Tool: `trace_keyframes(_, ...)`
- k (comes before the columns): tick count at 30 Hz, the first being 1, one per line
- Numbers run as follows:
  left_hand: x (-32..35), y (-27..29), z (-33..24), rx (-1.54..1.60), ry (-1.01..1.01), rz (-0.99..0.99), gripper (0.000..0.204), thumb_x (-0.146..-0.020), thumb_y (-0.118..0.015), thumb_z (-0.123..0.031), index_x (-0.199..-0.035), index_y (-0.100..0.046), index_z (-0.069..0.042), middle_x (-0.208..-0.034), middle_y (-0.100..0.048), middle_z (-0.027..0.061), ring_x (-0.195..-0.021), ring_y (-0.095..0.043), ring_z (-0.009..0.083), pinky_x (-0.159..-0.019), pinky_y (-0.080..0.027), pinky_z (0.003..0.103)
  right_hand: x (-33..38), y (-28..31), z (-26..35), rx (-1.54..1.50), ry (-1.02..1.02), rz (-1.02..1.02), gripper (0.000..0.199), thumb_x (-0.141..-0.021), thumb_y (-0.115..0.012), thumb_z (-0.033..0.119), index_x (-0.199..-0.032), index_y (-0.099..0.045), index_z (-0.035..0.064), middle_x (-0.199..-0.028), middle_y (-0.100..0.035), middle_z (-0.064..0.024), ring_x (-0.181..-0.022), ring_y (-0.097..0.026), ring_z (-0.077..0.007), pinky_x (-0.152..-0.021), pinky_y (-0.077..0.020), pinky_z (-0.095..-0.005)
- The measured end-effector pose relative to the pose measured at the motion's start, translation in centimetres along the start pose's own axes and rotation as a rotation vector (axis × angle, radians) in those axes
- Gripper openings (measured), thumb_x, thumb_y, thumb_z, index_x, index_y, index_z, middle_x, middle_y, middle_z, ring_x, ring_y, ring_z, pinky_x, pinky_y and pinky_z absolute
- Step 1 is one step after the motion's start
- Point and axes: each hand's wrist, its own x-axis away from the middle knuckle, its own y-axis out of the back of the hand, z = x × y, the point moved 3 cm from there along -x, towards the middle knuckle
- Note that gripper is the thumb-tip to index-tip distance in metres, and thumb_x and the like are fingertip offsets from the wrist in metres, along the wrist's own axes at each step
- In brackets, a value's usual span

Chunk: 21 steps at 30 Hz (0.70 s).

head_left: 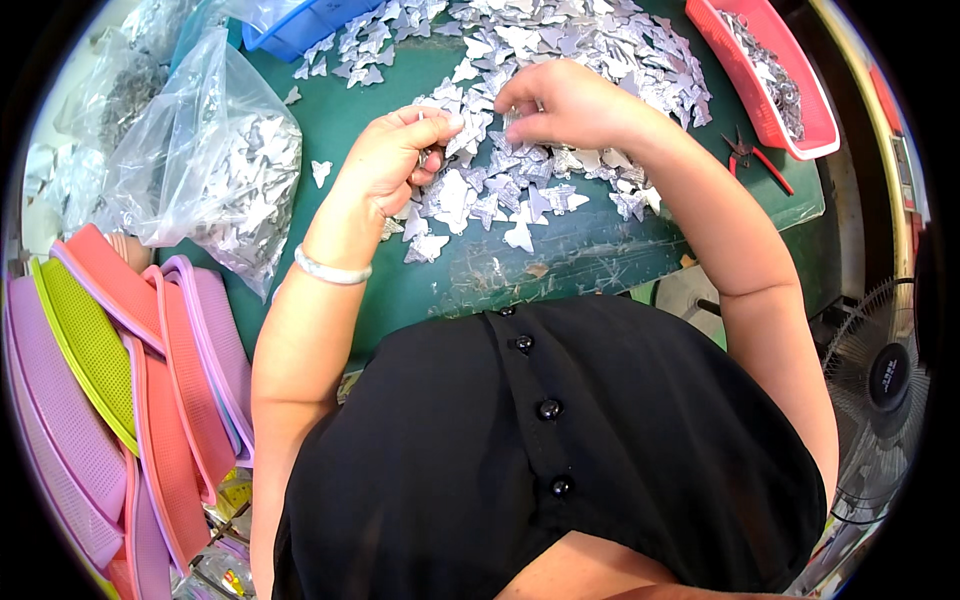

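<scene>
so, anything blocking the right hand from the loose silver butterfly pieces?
Nothing visible. The right hand is right at the silver butterfly pieces, which spread around it. The red-handled pliers and pink basket sit off to the right, out of the way.

Two hands (one left hand (pixel 400 155), one right hand (pixel 570 105)), one bracelet (pixel 333 273), four buttons (pixel 549 409). On one bench (pixel 560 266): one pair of pliers (pixel 740 151), one pink basket (pixel 818 138), one blue tray (pixel 300 28), uncountably many silver butterflies (pixel 453 200). One fan (pixel 888 378).

Silvery pieces (pixel 630 60) on green table (pixel 325 120)
</scene>
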Motion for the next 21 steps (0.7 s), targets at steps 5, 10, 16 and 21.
trace_keyframes(5,0.0,0.2,0.4,0.103,0.008,0.021,0.017,-0.078,-0.066,-0.016,-0.087,-0.054,-0.007,-0.065,-0.052,-0.0013,-0.048,-0.046,0.0045,-0.039,-0.031,0.016,-0.6,-1.8,0.2,0.346,0.071,0.008,0.024,-0.066,-0.069,0.018,-0.084,-0.061,0.004,-0.082,-0.057,-0.009,-0.077,-0.057,-0.027,-0.068,-0.0451,-0.035)
trace_keyframes(10,0.6,-0.1,0.4,0.157,0.015,0.055,0.018,-0.079,-0.064,-0.015,-0.089,-0.054,-0.006,-0.071,-0.053,0.0002,-0.053,-0.049,0.0065,-0.04,-0.033,0.016,-0.8,-1.6,0.6,0.314,0.047,0.079,0.019,-0.066,-0.069,0.016,-0.072,-0.055,0.0042,-0.08,-0.055,-0.0086,-0.079,-0.057,-0.0274,-0.069,-0.0445,-0.0372)
trace_keyframes(16,0.8,-0.2,0.7,0.143,-0.03,0.089,0.013,-0.083,-0.058,-0.013,-0.093,-0.053,-0.006,-0.08,-0.058,0.0034,-0.058,-0.049,0.0043,-0.042,-0.034,0.014,-0.6,-1.7,0.9,0.371,0.117,0.089,0.015,-0.069,-0.065,0.015,-0.072,-0.056,0.0043,-0.08,-0.055,-0.0092,-0.074,-0.057,-0.029,-0.066,-0.0448,-0.0377)
trace_keyframes(21,1.0,-0.2,0.6,0.123,-0.045,0.095,0.016,-0.083,-0.057,-0.011,-0.096,-0.052,-0.005,-0.081,-0.058,0.0028,-0.059,-0.049,0.0046,-0.043,-0.034,0.014,-0.1,-1.5,0.2,0.355,0.238,-0.113,0.011,-0.072,-0.062,0.015,-0.075,-0.058,0.004,-0.079,-0.055,-0.0095,-0.073,-0.057,-0.0294,-0.065,-0.0451,-0.0373)
